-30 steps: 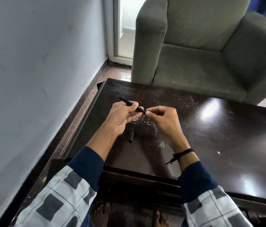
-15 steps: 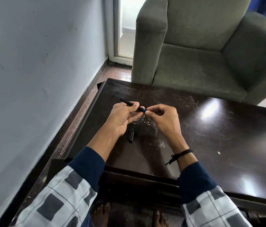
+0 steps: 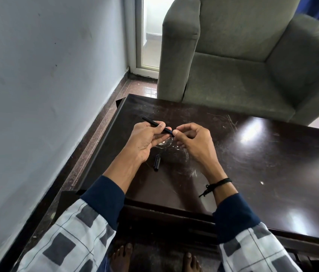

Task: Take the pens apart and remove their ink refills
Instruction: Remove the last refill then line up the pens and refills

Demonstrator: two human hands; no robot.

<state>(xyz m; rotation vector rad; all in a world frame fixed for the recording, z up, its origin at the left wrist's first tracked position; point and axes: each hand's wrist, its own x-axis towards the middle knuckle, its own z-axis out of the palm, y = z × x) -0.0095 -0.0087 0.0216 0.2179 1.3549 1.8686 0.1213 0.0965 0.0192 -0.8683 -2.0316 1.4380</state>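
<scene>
Gripping the pen mid-barrel, the left hand points it from upper left toward lower right, where the right hand pinches its tip end.

1 head view — forward and down, close over the table

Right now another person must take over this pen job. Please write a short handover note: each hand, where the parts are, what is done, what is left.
Left hand: grips the black pen by its barrel, above the table.
Right hand: pinches the pen's front end with thumb and forefinger.
Cap: off, lying on the table just below the hands.
Done: the cap is removed.
Left: open the front end and pull out the ink refill; no refill is out yet. No other pen is in view.
</scene>
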